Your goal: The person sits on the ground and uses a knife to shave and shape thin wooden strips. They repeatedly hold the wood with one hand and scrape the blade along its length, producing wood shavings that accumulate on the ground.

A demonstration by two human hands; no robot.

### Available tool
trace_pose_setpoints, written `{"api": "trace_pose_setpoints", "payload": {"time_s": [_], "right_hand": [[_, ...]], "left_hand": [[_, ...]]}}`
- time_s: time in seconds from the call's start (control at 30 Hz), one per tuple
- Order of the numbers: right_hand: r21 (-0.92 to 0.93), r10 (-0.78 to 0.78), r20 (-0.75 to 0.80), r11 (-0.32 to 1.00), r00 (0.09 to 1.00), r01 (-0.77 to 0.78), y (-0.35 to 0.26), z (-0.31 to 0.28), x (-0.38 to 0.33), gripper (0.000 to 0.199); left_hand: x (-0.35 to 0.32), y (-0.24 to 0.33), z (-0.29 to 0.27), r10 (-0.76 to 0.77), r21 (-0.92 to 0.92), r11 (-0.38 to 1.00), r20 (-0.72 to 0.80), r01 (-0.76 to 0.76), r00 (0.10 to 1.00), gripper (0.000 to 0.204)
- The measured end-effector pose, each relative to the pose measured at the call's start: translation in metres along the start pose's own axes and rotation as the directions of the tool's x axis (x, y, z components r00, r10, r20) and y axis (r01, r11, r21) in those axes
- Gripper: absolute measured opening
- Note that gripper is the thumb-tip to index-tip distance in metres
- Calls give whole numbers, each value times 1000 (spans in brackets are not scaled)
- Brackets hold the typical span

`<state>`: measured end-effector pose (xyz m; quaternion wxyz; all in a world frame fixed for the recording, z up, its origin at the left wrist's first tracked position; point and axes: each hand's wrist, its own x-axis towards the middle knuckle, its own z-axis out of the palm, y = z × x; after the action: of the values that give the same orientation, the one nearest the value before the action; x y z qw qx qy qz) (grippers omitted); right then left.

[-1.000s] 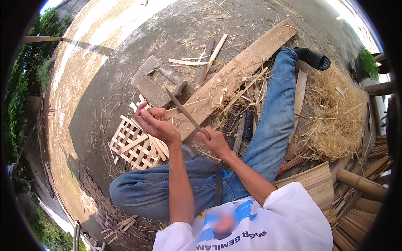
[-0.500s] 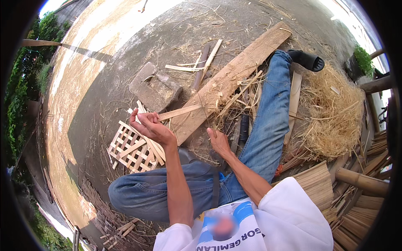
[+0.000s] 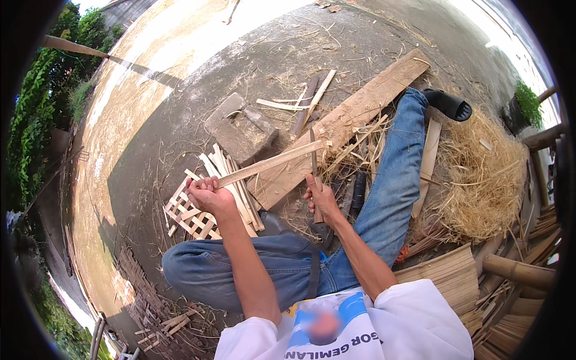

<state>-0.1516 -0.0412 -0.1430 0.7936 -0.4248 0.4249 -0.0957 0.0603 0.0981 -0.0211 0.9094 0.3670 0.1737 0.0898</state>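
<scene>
My left hand [image 3: 210,197] is closed around the near end of a flat, pale bamboo strip [image 3: 267,165]. The strip slants up to the right, its far end above a long wooden plank [image 3: 375,93]. In my right hand [image 3: 324,203] is a knife [image 3: 314,157] with a wooden handle, fingers wrapped round it. Its narrow blade points away from me and crosses the strip near the far end; whether they touch I cannot tell. Beside my left hand lie several loose pale strips [image 3: 243,195] and a woven bamboo lattice [image 3: 180,207].
A broken concrete block [image 3: 240,129] sits beyond the strips. Thin offcuts [image 3: 321,96] lie past it. My outstretched leg [image 3: 393,162] runs along the plank's right side, with a heap of shavings [image 3: 483,174] beyond. Bamboo poles [image 3: 519,273] and slats are stacked at right.
My right hand and the knife have tilted more upright, showing the handle and blade more plainly. The strip now slants upward more steeply, and my left fingers have closed in. The whole view has shifted slightly.
</scene>
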Motion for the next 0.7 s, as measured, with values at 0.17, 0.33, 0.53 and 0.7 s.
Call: {"api": "trace_pose_setpoints", "payload": {"time_s": [0.17,0.33,0.53,0.7], "right_hand": [[203,-278,103,946,955,253,-79,52,-12,45],[-190,-518,186,815,835,548,-150,28,-4,37],[-761,-407,438,308,802,572,-190,33,-11,46],[-681,-466,599,130,651,720,-176,53,-1,55]], "left_hand": [[42,-47,-76,-462,-85,885,-35,458,886,10],[-29,-61,-19,26,656,752,-130,66,991,56],[-107,14,66,-316,523,763,815,-380,486,66],[-104,5,52,-312,505,716,849,-482,426,34]]}}
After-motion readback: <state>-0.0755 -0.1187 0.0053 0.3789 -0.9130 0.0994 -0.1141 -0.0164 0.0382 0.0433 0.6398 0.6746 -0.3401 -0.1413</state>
